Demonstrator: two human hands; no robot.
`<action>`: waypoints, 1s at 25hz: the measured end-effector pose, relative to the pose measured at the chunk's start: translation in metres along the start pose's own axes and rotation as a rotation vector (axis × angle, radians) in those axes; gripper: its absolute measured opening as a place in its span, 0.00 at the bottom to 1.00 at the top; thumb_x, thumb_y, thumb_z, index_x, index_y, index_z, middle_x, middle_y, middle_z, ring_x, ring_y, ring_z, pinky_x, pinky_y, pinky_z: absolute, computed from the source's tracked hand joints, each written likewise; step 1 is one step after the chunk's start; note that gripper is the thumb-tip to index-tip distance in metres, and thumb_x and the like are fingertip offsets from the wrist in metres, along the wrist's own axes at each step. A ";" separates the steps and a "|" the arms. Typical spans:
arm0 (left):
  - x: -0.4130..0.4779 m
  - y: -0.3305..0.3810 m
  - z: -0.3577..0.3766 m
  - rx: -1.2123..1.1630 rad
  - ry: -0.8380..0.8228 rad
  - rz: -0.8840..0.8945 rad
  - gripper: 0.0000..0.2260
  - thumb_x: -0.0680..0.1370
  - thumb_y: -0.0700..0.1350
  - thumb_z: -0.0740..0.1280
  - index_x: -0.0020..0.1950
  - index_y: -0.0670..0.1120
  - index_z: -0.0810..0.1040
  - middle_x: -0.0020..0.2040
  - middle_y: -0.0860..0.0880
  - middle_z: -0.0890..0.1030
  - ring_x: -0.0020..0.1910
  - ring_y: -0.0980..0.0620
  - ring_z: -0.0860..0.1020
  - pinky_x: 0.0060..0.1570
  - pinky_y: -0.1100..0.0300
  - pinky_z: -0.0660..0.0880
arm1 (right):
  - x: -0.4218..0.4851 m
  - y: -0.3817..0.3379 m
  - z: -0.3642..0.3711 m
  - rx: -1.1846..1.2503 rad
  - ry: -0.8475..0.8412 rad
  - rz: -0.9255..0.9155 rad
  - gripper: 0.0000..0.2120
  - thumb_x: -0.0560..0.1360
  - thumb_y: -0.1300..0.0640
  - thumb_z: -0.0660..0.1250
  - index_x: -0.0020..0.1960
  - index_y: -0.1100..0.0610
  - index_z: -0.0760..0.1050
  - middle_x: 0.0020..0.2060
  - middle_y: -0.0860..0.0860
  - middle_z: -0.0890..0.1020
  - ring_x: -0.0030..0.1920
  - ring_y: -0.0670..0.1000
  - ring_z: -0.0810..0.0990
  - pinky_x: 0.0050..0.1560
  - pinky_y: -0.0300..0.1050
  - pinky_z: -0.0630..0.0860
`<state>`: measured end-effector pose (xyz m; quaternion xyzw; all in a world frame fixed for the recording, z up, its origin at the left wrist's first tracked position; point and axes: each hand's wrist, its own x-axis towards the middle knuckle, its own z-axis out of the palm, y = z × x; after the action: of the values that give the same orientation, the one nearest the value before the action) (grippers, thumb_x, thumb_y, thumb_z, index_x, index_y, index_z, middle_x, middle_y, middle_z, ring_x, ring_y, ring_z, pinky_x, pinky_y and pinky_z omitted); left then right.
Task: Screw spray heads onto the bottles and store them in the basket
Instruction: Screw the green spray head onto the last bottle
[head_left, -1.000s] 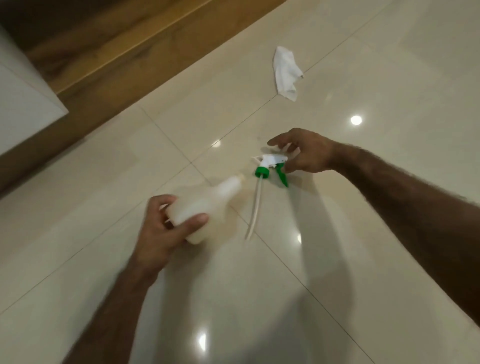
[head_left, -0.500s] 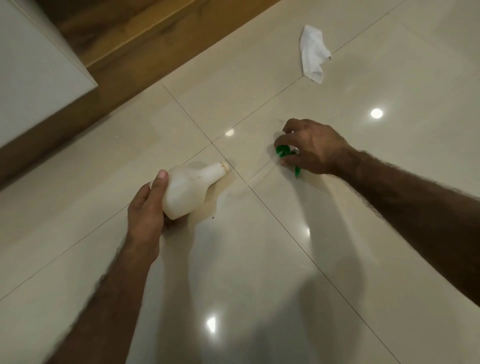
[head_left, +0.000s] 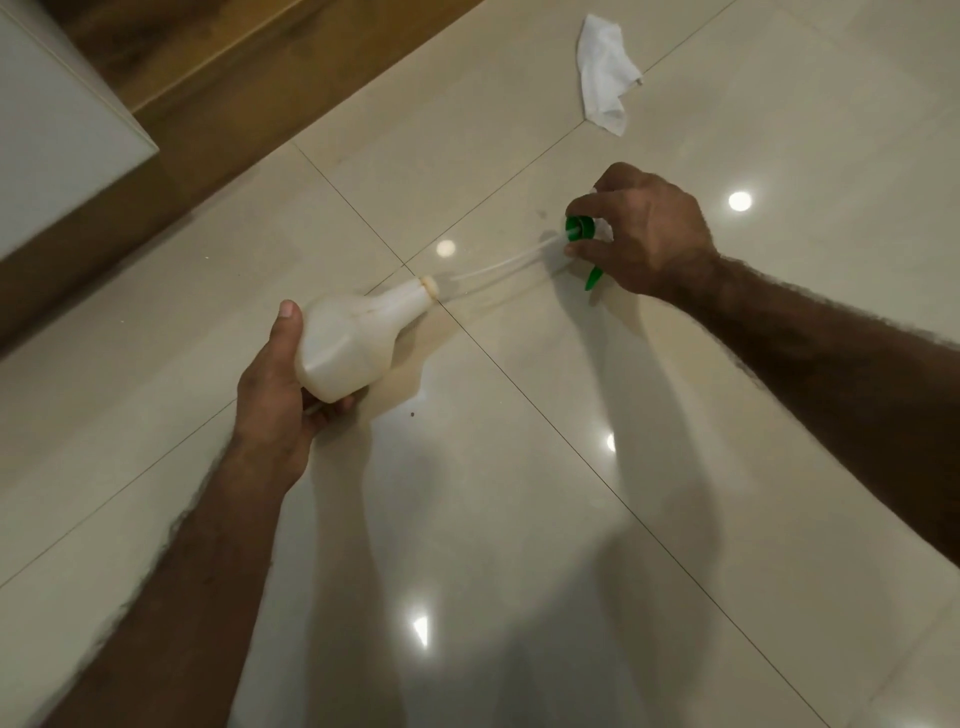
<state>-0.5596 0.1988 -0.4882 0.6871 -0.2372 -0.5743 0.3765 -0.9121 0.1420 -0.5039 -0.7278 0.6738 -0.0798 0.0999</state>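
The head view looked down on a glossy cream tiled floor (head_left: 519, 545) crossed by thin dark grout lines and dotted with bright reflections of lamps. Two bare forearms reached in from the near edge.

The left hand (head_left: 275, 395), near and left of centre, gripped a milky white plastic bottle (head_left: 353, 348) round its wide base. The thumb lay straight along the bottle's left side and the other fingers curled underneath, only their tips showing. The bottle was tilted on its side, and its narrow, uncapped neck pointed far and right, over the spot where the grout lines crossed.

The right hand (head_left: 649, 234), farther away and to the right, held a spray head (head_left: 579, 228) with a green collar. Its fingers were curled down over the top and the thumb pressed in from the near side. A green trigger tip stuck out below the hand. A thin pale dip tube (head_left: 498, 265), blurred, ran from the collar leftward toward the bottle. Its free end lay just beside the bottle's mouth. Whether it had entered the mouth could not be told.

A crumpled white cloth (head_left: 605, 73) lay on the floor at the far right, well apart from both hands. At the far left stood a white cabinet corner (head_left: 52, 119), with a brown wooden strip (head_left: 234, 78) running diagonally beside it.
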 end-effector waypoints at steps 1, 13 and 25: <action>0.000 0.001 0.000 0.002 -0.016 -0.001 0.17 0.82 0.66 0.64 0.56 0.54 0.83 0.41 0.54 0.87 0.41 0.48 0.83 0.33 0.58 0.79 | 0.000 -0.001 0.000 -0.001 0.004 -0.006 0.18 0.77 0.45 0.70 0.62 0.53 0.80 0.57 0.56 0.78 0.54 0.60 0.78 0.49 0.53 0.77; -0.006 0.010 0.026 0.075 -0.104 0.016 0.17 0.82 0.65 0.65 0.57 0.54 0.83 0.46 0.52 0.87 0.42 0.51 0.86 0.37 0.55 0.82 | -0.003 -0.055 -0.008 0.048 0.023 -0.162 0.19 0.73 0.40 0.72 0.58 0.50 0.82 0.54 0.53 0.78 0.52 0.56 0.77 0.45 0.50 0.76; -0.002 0.011 0.030 0.104 -0.098 -0.014 0.21 0.80 0.67 0.66 0.61 0.53 0.82 0.52 0.49 0.86 0.36 0.53 0.88 0.40 0.53 0.81 | -0.010 -0.067 -0.005 0.157 -0.128 -0.290 0.15 0.73 0.51 0.74 0.58 0.55 0.83 0.55 0.54 0.77 0.49 0.55 0.78 0.47 0.53 0.77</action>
<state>-0.5881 0.1864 -0.4805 0.6783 -0.2802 -0.5969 0.3242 -0.8497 0.1567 -0.4820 -0.8107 0.5459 -0.0994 0.1866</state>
